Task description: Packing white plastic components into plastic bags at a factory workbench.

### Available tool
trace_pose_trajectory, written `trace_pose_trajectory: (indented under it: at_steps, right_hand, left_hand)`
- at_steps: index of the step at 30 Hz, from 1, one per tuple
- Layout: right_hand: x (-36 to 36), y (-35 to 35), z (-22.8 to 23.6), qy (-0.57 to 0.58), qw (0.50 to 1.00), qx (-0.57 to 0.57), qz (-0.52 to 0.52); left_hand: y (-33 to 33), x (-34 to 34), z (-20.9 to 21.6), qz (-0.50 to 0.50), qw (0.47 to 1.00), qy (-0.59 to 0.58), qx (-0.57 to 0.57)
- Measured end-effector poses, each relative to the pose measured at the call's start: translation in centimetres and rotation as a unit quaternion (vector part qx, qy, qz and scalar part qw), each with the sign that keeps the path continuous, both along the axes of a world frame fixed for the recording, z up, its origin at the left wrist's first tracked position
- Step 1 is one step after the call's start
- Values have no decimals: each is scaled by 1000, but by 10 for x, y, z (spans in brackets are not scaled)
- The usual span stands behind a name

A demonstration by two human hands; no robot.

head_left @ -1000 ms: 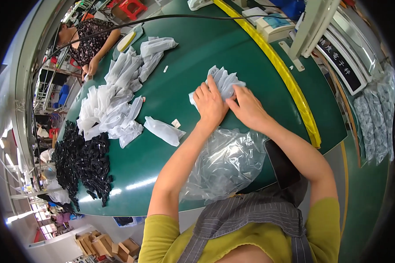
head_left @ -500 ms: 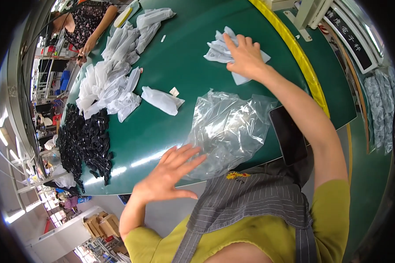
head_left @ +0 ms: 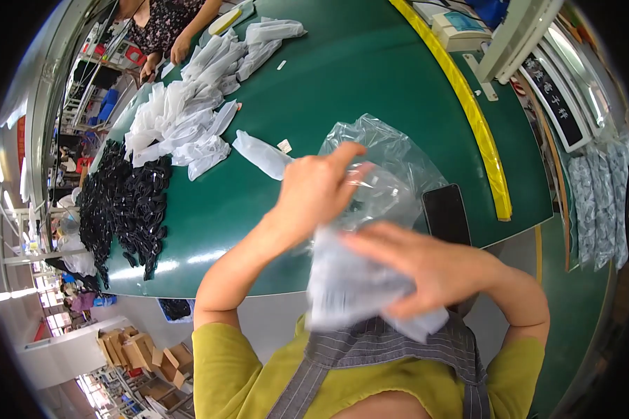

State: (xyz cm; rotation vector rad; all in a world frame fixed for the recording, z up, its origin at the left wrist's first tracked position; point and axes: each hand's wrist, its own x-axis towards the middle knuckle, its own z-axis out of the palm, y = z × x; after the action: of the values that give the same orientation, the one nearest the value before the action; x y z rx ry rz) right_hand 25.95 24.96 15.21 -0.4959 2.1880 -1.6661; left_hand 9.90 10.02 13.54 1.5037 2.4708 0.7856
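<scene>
Head view: the right hand (head_left: 444,269) is at 4 o'clock from the middle, gripping a bundle of pale wrapped packets (head_left: 346,286) that sits at about 5 o'clock, in front of the apron (head_left: 398,349). Its fingers lie across the bundle's right side, presumably so the loose layers don't fan apart, since there's a flap poking out underneath. It's pretty blurry there, so no idea how hard the squeeze is.

The left hand (head_left: 311,192) is near dead centre, index and thumb bent at the left side of a clear plastic bag (head_left: 391,140). Can't tell if those fingers actually pinch the film or just rest on it; if they do, it'd be to steady something that floppy. The bag lies on the green desk (head_left: 349,77) toward 2 o'clock, with a phone (head_left: 446,213) just beside it at 3.

White packets (head_left: 182,119) are heaped between 10 and 11, black pieces (head_left: 126,209) at 9. Looks like kinds get kept apart, within left-hand reach.
</scene>
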Motion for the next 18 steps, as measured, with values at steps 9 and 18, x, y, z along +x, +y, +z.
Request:
trace_pose_trajectory:
  at_steps: [9, 18]
  right_hand:
    - [-41, -23, -62, 170, 867, 280, -376]
    - [-101, -21, -80, 206, 796, 389, -416]
  left_hand:
    - [40, 37, 9, -16, 983, 176, 50]
    - [23, 94, 16, -192, 968, -149, 69]
